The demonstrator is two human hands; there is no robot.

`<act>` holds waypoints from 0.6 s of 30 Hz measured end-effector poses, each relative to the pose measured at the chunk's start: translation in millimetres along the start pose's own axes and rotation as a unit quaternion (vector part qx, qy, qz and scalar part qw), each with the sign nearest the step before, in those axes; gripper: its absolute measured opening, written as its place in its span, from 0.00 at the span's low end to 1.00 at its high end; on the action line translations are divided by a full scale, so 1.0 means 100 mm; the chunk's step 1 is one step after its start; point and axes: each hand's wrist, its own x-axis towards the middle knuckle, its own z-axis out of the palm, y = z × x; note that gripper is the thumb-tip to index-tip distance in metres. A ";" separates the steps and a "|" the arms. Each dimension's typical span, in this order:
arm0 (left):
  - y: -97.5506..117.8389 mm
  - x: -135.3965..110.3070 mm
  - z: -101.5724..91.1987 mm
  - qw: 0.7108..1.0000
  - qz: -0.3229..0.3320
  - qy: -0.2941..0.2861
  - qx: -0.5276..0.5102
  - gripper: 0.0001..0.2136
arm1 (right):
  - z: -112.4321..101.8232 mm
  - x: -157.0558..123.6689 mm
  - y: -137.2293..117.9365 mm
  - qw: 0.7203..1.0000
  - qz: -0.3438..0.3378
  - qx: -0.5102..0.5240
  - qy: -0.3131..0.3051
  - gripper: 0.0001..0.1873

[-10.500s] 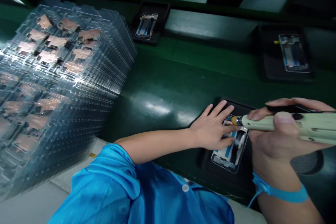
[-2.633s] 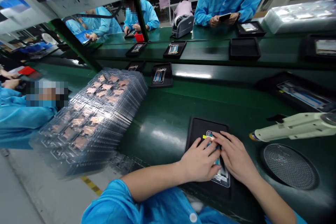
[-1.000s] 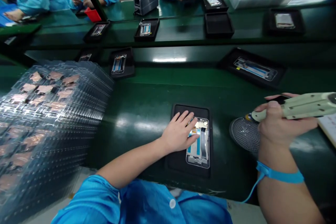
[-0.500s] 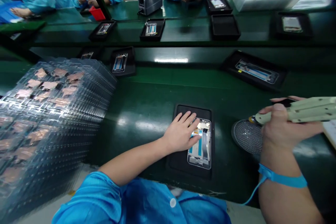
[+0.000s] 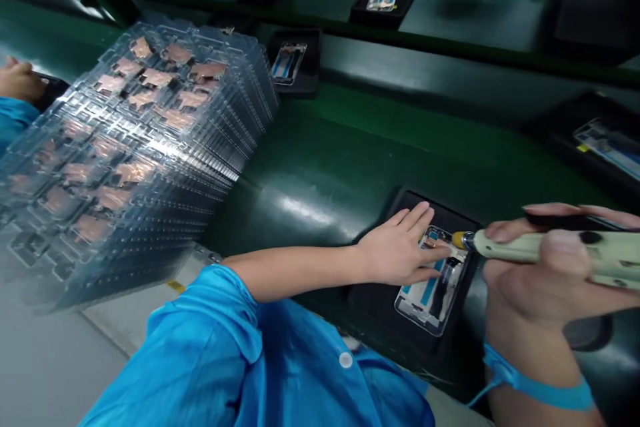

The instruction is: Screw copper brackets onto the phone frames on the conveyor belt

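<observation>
An open phone body, with blue strips and a black flex cable showing inside, lies in a black tray. My left hand rests flat on the phone's upper left, fingers stretched out. In my right hand is a pale green electric screwdriver, held level with its yellow-collared tip at the phone's top right. Whether the tip touches a screw is too small to tell. Under my right wrist, a round dish is partly hidden.
On the left rises a tall stack of clear plastic trays holding copper-coloured pieces. More phones lie in black trays on the bench and shelf, such as one tray behind the stack. At far left a co-worker's hand holds a dark object.
My right hand has brought the screwdriver from above the round dish leftwards to the phone's top. My left hand stays on the phone. The view has swung left and down.
</observation>
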 end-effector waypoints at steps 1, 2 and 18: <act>0.00 0.00 0.01 1.000 -0.001 0.000 0.001 0.23 | 0.05 -0.02 0.02 0.999 -0.020 0.018 -0.027 0.19; 0.00 0.01 0.01 1.000 -0.001 -0.003 0.002 0.23 | 0.08 -0.03 0.04 0.998 -0.031 0.032 -0.048 0.17; 0.01 0.02 -0.02 1.000 -0.005 -0.015 -0.006 0.23 | 0.12 -0.14 0.05 0.997 0.009 0.037 -0.070 0.18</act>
